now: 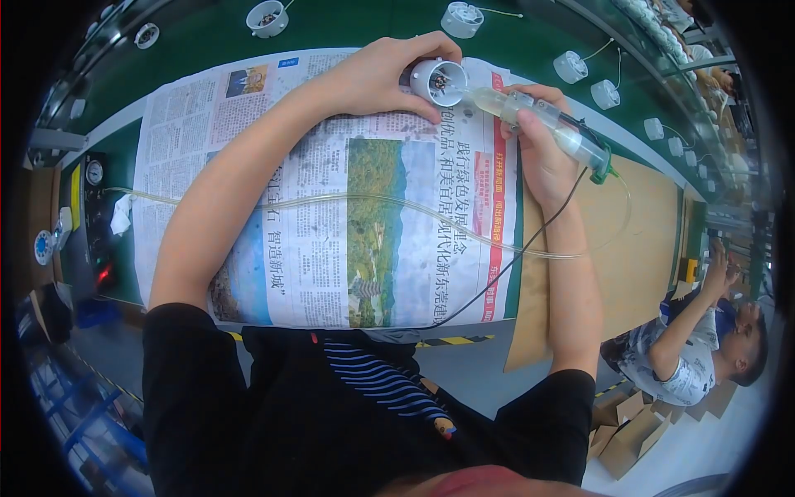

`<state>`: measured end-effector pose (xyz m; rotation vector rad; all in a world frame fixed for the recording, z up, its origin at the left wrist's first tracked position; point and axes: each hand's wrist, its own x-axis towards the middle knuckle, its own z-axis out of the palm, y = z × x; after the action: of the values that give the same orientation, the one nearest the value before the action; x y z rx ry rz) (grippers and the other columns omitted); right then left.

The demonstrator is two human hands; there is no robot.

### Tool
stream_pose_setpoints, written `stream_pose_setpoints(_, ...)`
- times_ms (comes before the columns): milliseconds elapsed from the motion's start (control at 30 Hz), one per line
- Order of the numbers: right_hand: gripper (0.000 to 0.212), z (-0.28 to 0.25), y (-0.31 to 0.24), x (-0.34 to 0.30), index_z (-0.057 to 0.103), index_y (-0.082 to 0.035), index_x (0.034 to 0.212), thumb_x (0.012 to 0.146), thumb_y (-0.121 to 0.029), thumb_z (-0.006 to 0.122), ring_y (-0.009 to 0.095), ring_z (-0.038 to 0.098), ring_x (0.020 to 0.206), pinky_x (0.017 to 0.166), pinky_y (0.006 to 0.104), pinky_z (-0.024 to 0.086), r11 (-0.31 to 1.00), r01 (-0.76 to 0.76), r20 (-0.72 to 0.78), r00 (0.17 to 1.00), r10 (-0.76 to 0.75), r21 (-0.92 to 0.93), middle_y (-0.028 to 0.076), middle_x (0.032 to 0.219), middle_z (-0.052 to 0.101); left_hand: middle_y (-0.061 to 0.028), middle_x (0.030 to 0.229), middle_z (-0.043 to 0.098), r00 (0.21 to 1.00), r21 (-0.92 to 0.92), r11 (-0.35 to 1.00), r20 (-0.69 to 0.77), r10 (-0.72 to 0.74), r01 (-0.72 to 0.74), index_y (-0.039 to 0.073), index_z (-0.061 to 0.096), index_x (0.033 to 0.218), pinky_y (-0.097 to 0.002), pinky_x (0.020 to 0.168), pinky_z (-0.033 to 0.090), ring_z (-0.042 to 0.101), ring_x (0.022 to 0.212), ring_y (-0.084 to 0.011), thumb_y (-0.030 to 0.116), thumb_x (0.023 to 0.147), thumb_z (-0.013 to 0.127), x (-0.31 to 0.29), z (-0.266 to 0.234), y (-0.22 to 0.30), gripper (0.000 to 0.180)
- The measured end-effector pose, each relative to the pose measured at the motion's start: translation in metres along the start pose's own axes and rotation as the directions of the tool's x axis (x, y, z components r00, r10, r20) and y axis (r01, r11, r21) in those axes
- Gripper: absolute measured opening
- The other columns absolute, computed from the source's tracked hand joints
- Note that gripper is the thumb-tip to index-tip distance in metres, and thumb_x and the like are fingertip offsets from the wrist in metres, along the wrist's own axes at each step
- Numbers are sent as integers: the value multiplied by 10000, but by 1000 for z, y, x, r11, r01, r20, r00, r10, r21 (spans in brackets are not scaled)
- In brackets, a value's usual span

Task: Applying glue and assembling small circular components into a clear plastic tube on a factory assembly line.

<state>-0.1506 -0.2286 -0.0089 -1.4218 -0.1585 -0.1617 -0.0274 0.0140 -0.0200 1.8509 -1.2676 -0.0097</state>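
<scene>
My left hand (385, 76) grips a round white plastic housing (424, 81) by its side, thumb and forefinger curved around it. Inside its open face sit small dark and coppery parts, too small to name. My right hand (542, 137) is closed around a clear glue-dispensing syringe (571, 141) with a green cap at its back end. The syringe's pale nozzle points left, its tip at the rim of the housing; whether it touches cannot be told. A clear air hose (373, 197) and a thin black cable (542, 225) trail from the syringe. Both hands are above newspaper (323, 149).
Similar white housings (269, 18) with wires stand along the green bench (364, 21) at the back and right. A black box with a gauge (93, 174) sits at left. Brown cardboard (621, 240) lies right. A co-worker (691, 340) is at far right, near open cartons (633, 435).
</scene>
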Motion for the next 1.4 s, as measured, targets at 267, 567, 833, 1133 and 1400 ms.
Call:
stream_pose_setpoints(267, 296, -1, 1, 0, 574, -40, 1153, 900, -106, 714, 128, 621, 912, 871, 264, 495, 1000, -10, -2, 1000, 10, 4, 91, 1139, 653, -114, 1126, 686, 1000, 13, 1000, 10, -18, 18, 127, 541, 1258, -332, 883, 538, 680, 1035, -280, 353, 702, 894, 0, 1, -1, 696)
stream_pose_setpoints(567, 297, -4, 3, 1, 580, -40, 1152, 898, -109, 717, 147, 598, 1031, 935, 276, 470, 998, -2, -21, 1000, 1, -58, 91, 1151, 649, -119, 1130, 686, 1000, 16, 1000, 5, -6, 6, 119, 544, 1259, -335, 879, 539, 680, 1036, -283, 354, 702, 892, 1, 1, -4, 697)
stream_pose_setpoints(833, 285, 0, 2, 2, 566, -36, 1152, 908, -108, 696, 151, 610, 913, 873, 278, 489, 1000, 6, -33, 999, -6, 28, 109, 1133, 646, -119, 1130, 684, 993, 92, 996, -120, 22, -11, 107, 543, 1254, -340, 875, 541, 682, 1030, -273, 285, 743, 864, -3, 2, -16, 629)
stream_pose_setpoints(1133, 287, -1, -3, 1, 545, -49, 1173, 923, -150, 641, 171, 580, 872, 791, 301, 464, 995, -21, 21, 1000, 19, 98, 149, 1170, 610, -173, 1281, 567, 929, 635, 759, -352, 117, 145, 35, 559, 1310, -405, 1029, 452, 534, 1197, -348, 6, 769, 641, 7, -49, -23, 548)
stream_pose_setpoints(1400, 289, -4, -4, 0, 538, -41, 1177, 919, -130, 634, 164, 580, 872, 783, 296, 461, 995, -27, 30, 999, 24, 101, 146, 1165, 611, -168, 1246, 575, 990, 597, 797, -137, -15, 95, 80, 565, 1322, -404, 1014, 454, 537, 1174, -359, -41, 776, 590, 11, -50, 0, 560)
